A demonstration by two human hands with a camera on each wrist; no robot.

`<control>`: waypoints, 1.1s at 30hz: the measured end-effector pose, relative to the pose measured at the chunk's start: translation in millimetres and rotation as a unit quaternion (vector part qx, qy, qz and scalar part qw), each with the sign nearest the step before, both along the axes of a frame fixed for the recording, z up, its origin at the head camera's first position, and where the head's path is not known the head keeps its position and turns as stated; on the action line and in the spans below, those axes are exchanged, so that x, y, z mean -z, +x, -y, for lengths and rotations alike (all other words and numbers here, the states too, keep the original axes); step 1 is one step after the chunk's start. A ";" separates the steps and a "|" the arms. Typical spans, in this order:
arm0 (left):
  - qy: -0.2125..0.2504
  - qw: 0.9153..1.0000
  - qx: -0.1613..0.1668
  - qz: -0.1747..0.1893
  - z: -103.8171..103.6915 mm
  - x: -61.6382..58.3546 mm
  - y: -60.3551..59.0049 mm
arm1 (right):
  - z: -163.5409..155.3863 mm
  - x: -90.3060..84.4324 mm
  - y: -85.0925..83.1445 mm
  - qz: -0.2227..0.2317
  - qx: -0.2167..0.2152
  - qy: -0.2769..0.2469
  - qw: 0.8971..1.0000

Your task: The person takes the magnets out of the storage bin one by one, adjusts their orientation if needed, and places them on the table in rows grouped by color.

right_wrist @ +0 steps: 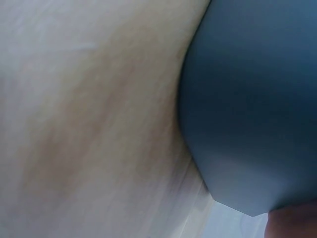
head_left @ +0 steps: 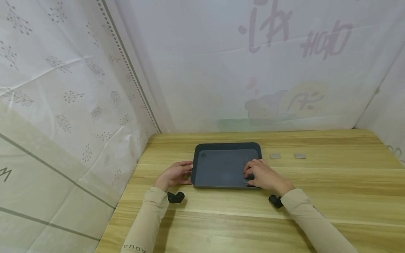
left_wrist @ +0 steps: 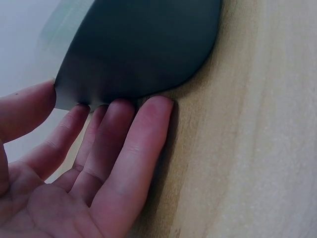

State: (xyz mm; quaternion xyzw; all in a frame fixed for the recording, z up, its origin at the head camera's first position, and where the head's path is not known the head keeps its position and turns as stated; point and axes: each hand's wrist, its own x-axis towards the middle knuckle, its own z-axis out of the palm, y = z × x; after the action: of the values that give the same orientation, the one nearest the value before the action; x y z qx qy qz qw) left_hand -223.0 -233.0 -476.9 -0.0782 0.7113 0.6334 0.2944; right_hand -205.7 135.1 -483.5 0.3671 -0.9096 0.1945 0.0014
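Observation:
A dark grey rectangular tray [head_left: 226,168] lies on the wooden table. My left hand [head_left: 175,174] is at its left side; in the left wrist view the thumb tip meets the rim and the nearly straight fingers [left_wrist: 143,134] touch the outer wall. Over the tray's right side reaches my right hand [head_left: 261,175], its bent fingers and thumb down inside near the floor. Small dark round shapes show beside those fingertips; I cannot tell whether they pinch one. A small dark disc [head_left: 204,155] sits in the tray's far left corner. The right wrist view shows mainly the tray's outer wall [right_wrist: 247,114].
Two small flat grey rectangular pieces [head_left: 275,156] lie on the table [head_left: 332,193] to the right of the tray. A black device is strapped at each wrist. Printed fabric [head_left: 202,88] hangs behind the table and along its left side.

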 end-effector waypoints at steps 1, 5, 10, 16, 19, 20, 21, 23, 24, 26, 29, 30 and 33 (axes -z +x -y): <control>-0.001 1.000 -0.001 0.001 -0.2 0.0 0.0 | 0.0 0.2 0.0 0.000 0.001 0.000 1.000; -0.002 1.000 -0.004 0.001 -0.5 0.3 0.1 | 0.3 0.3 0.2 0.003 0.003 0.001 1.000; -0.002 1.000 -0.006 -0.002 -0.3 0.5 0.9 | 0.4 -0.2 0.4 0.007 0.003 -0.001 1.000; -0.005 1.000 -0.002 -0.004 -0.9 0.2 1.0 | 0.3 1.1 0.0 0.003 0.004 -0.001 1.000; -0.004 1.000 -0.004 -0.002 -0.6 0.5 0.9 | 0.4 2.3 -0.1 0.000 0.006 -0.004 1.000; -0.003 1.000 -0.004 -0.003 -0.3 0.7 1.1 | 0.5 2.7 -0.1 -0.001 0.006 -0.005 1.000; -0.004 1.000 -0.003 -0.003 -0.3 0.4 1.2 | 0.6 3.0 -0.2 -0.002 0.006 -0.006 1.000; -0.005 1.000 -0.004 -0.002 -0.2 -0.1 1.4 | 0.7 3.6 -0.2 -0.008 0.007 -0.008 1.000; -0.006 1.000 -0.003 -0.003 -0.3 -0.3 1.5 | 0.6 3.8 -0.1 -0.011 0.007 -0.009 1.000; -0.008 1.000 0.002 -0.005 -0.3 -0.5 1.7 | 0.6 4.1 -0.1 -0.017 0.007 -0.012 1.000; -0.007 1.000 0.006 -0.004 -0.4 -0.7 1.6 | 0.2 4.7 0.1 -0.022 0.008 -0.015 1.000; -0.006 1.000 0.007 -0.004 -0.2 -0.6 1.5 | 0.2 4.7 0.0 -0.021 0.009 -0.016 1.000; -0.004 1.000 0.010 -0.006 0.0 -0.5 1.2 | -0.5 5.0 -0.1 -0.014 0.013 -0.018 1.000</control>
State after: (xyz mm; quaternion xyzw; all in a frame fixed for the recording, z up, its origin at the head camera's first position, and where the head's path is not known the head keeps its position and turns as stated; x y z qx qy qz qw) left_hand -221.8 -233.1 -476.4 -0.0685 0.7164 0.6279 0.2964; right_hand -205.8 135.5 -488.5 0.3579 -0.9106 0.2052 0.0236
